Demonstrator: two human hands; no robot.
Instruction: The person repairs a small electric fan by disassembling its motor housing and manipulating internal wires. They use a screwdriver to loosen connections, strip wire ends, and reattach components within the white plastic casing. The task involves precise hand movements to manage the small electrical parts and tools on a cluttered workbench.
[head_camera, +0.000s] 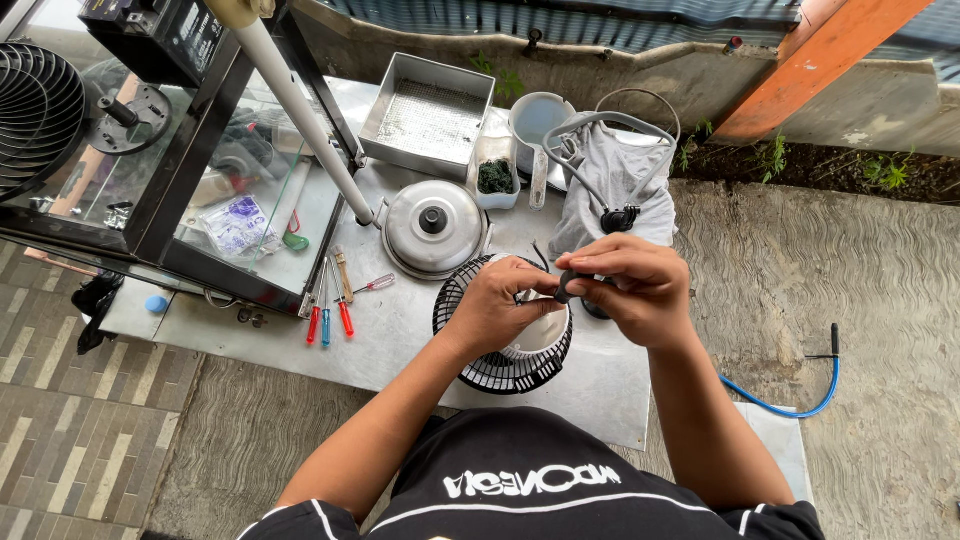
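Both hands meet just above the round black wire fan guard (500, 365) on the grey metal table (410, 330). Right hand (635, 290) pinches a small dark knob-like part (566, 288); left hand (500, 305), curled, touches its left end.

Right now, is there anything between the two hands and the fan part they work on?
No. The left hand rests directly on the fan grille, and the right hand grips a small dark part just above it. The screwdrivers and pot lid lie aside.
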